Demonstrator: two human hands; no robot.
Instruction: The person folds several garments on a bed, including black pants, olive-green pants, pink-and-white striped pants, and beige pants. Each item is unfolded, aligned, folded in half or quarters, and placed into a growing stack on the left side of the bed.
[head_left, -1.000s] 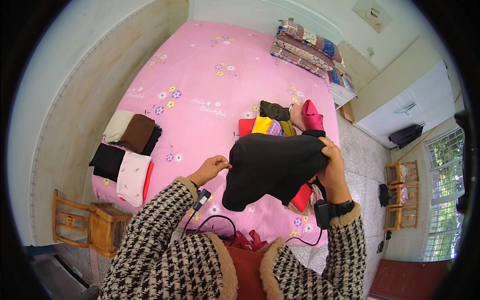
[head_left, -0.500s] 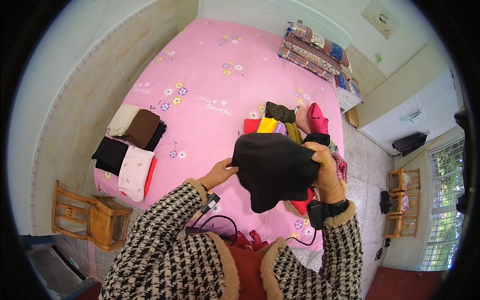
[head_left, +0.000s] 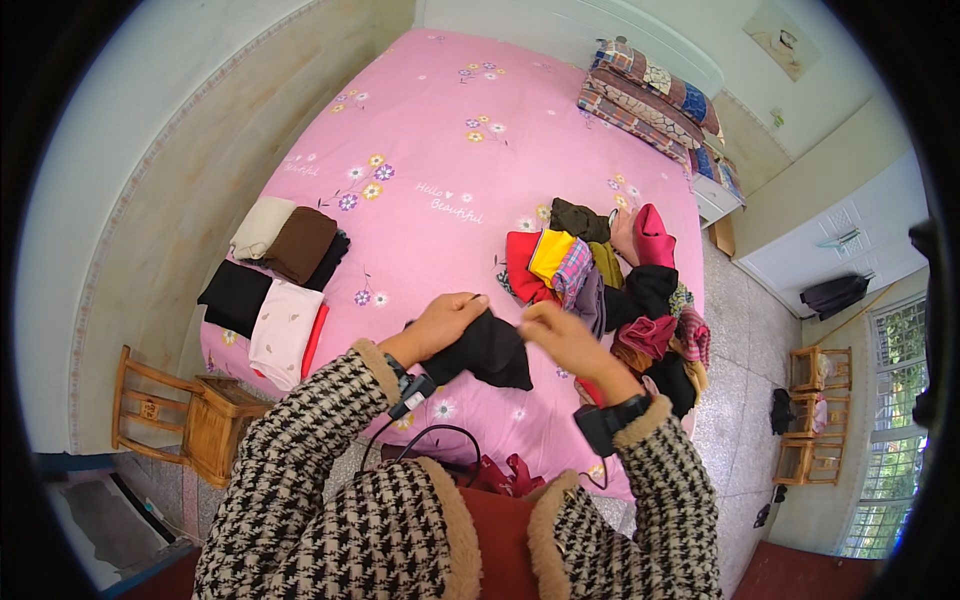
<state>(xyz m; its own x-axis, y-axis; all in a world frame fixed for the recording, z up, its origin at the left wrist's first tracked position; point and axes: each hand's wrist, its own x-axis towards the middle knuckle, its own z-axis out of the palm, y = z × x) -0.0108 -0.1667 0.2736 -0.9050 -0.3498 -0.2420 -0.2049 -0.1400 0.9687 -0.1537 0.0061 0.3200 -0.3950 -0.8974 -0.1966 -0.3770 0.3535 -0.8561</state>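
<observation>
Over the near part of the bed, my left hand [head_left: 450,326] grips a black piece of clothing [head_left: 490,358], which hangs bunched and doubled below the fingers. Just to its right is my right hand [head_left: 568,345], with curled fingers, slightly blurred, close to the cloth's upper right edge. Whether those fingertips pinch any fabric is hidden. To the right lies a loose heap of clothes [head_left: 605,285] in red, yellow, plaid, olive, black and pink. On the left sit neat folded stacks, among them a brown garment [head_left: 302,245], a black one [head_left: 235,298] and a pale pink one [head_left: 285,335].
The pink flowered bed sheet [head_left: 420,130] spreads under everything. Folded quilts [head_left: 650,95] are piled at the far right corner. A wooden chair [head_left: 215,430] stands at the bed's near left, and more chairs [head_left: 810,415] stand by the window. A black cable [head_left: 440,430] hangs before me.
The black garment went from spread wide between both hands to a smaller bunch held lower. My right hand came inward, left, toward my left hand. The view shifted slightly.
</observation>
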